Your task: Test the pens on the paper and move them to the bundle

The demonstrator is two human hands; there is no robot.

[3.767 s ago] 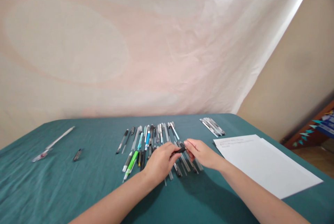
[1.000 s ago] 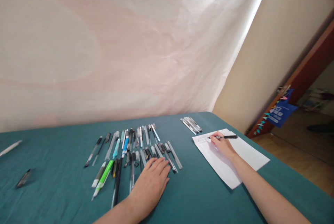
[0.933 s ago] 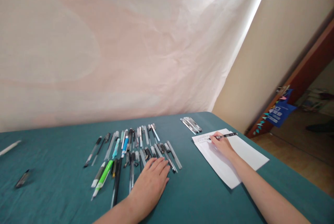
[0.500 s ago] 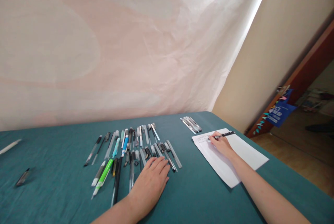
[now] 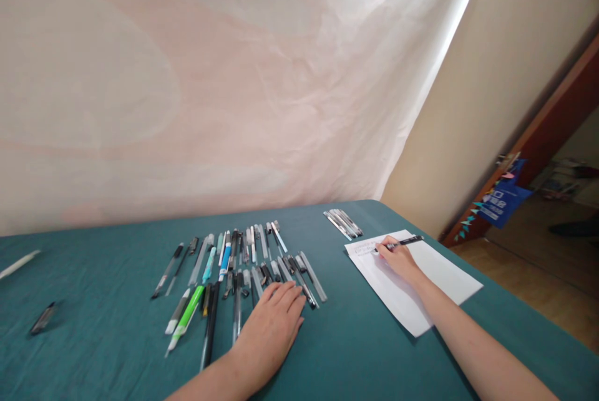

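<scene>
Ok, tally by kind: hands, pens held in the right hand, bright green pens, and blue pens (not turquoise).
Hands: 2 (left hand, right hand)
Held pen: 1
Bright green pen: 1
Blue pen: 1
Total: 5

**Likely a room in a home**

The place looks domestic rather than like a shop or workshop. A loose, wrinkled sheet (image 5: pixel 253 95) with a soft pink pattern hangs behind a table covered with a green cloth (image 5: pixel 107 282), and light glows at its upper edge. A plain beige wall (image 5: pixel 482 83) runs along the right. Beyond it stands a reddish-brown door (image 5: pixel 561 111), hung with small turquoise ornaments (image 5: pixel 465 221) and a blue printed piece (image 5: pixel 505 204). Wood-look flooring (image 5: pixel 508 273) leads to a dim space whose contents are too blurred to name.
</scene>
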